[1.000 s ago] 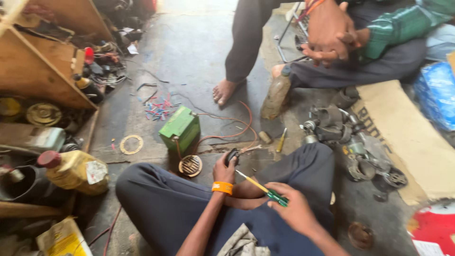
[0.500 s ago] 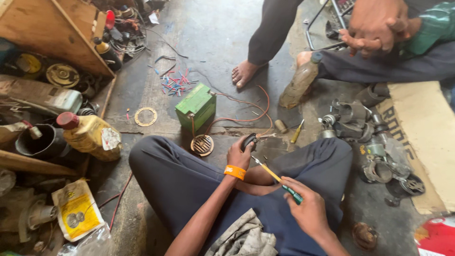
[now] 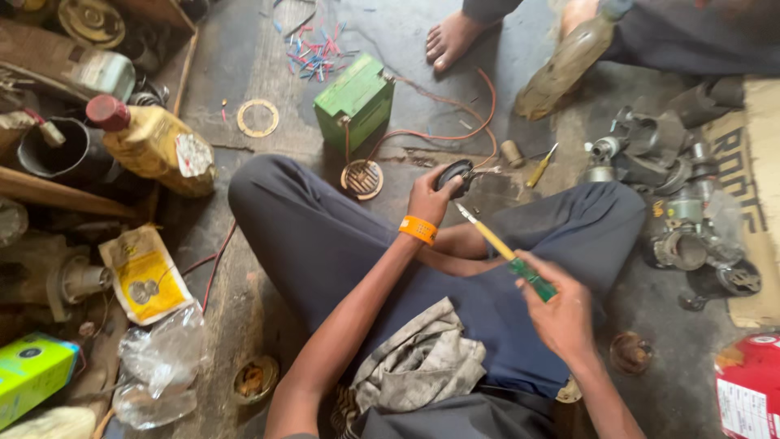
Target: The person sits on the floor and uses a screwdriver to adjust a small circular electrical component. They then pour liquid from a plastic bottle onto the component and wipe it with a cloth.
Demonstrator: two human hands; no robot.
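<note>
The battery (image 3: 355,104) stands ahead of the crossed legs, the round grille (image 3: 361,179) just before it. A bottle (image 3: 154,145) lies left, engine parts (image 3: 678,203) right.

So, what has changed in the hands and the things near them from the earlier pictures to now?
Little changed. The left hand still grips the small black part, and the right hand still holds the screwdriver, its tip pointing toward that part. The camera tilted down, so everything sits higher in view. The green box, its wires and the yellow bottle stayed put.
</note>
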